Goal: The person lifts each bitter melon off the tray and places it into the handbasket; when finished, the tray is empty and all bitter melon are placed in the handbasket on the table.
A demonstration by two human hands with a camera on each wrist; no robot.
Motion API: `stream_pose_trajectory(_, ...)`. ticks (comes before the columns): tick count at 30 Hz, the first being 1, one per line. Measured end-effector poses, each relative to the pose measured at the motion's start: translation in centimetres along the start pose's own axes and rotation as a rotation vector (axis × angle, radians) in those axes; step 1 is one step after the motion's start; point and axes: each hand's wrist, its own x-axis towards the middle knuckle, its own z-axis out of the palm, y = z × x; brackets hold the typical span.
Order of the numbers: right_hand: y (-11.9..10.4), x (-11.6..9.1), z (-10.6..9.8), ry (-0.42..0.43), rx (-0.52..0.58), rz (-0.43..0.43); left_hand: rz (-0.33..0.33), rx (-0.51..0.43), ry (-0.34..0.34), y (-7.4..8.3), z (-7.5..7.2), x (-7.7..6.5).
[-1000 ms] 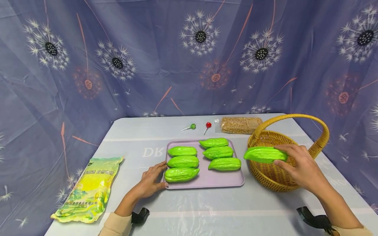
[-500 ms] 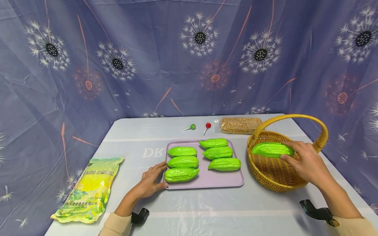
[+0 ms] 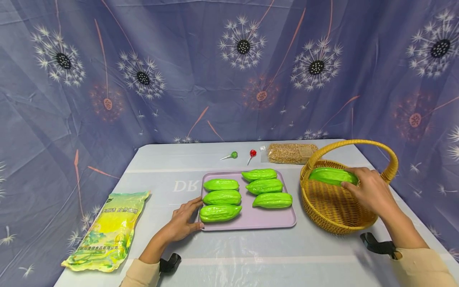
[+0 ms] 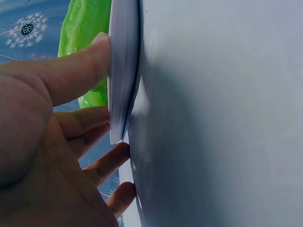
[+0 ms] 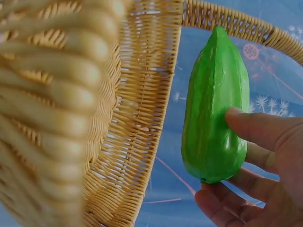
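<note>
My right hand pinches a green ribbed bitter melon by its right end, thumb on the near side. The bitter melon is over the back part of a yellow wicker basket, just beneath its arched handle; in the right wrist view it shows beside the rim. My left hand rests against the left edge of a lilac tray, its thumb touching the rim and the other fingers extended along the side. Several more bitter melons lie on the tray in two columns.
Behind the tray lie a green lollipop, a red lollipop and a clear bag of yellow kernels. A yellow-green printed packet lies at the left of the white table. A dandelion-patterned curtain hangs behind.
My right hand has carried the bitter melon from the basket's left front side rightward and back, to the rear part of the basket. The left hand and tray stay put.
</note>
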Motion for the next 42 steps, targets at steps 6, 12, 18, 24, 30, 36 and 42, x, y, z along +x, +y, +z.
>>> stream_pose_trajectory(6, 0.6, 1.4, -0.1, -0.090, -0.007, 0.060, -0.002, 0.009, 0.006, 0.0, 0.0, 0.0)
stream_pose_trajectory(12, 1.5, 2.6, -0.1, -0.156, -0.015, 0.093, -0.002, 0.005, 0.008, 0.0, 0.1, -0.1)
stream_pose_trajectory(18, 2.0, 3.4, 0.1, -0.208, -0.011, 0.103, 0.002, 0.010, 0.014, -0.1, 0.1, -0.1)
stream_pose_trajectory(24, 2.4, 4.1, 0.7, -0.253, -0.011, 0.133, 0.001, 0.014, 0.009, -0.2, 0.2, 0.0)
stream_pose_trajectory(30, 2.9, 4.7, 1.4, -0.305, -0.038, 0.137, 0.004, 0.022, 0.010, -0.1, 0.1, -0.1)
stream_pose_trajectory(36, 3.3, 5.3, 2.2, -0.382, -0.066, 0.179, -0.001, 0.013, 0.005, 0.0, 0.1, -0.1)
stream_pose_trajectory(42, 3.5, 5.4, 2.9, -0.409, -0.091, 0.191, 0.000, 0.015, 0.006, 0.0, 0.1, -0.1)
